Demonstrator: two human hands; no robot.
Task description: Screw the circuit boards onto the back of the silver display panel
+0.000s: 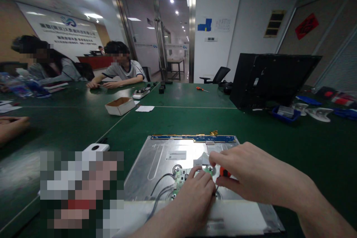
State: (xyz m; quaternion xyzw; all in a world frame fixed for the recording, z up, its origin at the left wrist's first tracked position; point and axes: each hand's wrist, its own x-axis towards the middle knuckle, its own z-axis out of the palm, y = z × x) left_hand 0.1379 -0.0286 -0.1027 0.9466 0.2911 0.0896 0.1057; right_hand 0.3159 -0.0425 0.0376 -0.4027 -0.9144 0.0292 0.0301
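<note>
A silver metal panel (158,160) lies on the green table, with a blue circuit strip (195,138) along its far edge. On its middle sits a green circuit board (179,178), wired at its left side. My left hand (196,189) rests over the board with fingers bent and covers much of it; whether it grips anything is hidden. At the right, my right hand (237,171) is closed around a red and black screwdriver handle (224,172), above the board's right side. The tool's tip is hard to make out.
Beyond the panel are a cardboard box (119,107), a white paper (145,108) and an orange screwdriver (202,89). A large black casing (273,81) stands at the right, near a blue tray (286,113). Two people (119,67) sit across the table.
</note>
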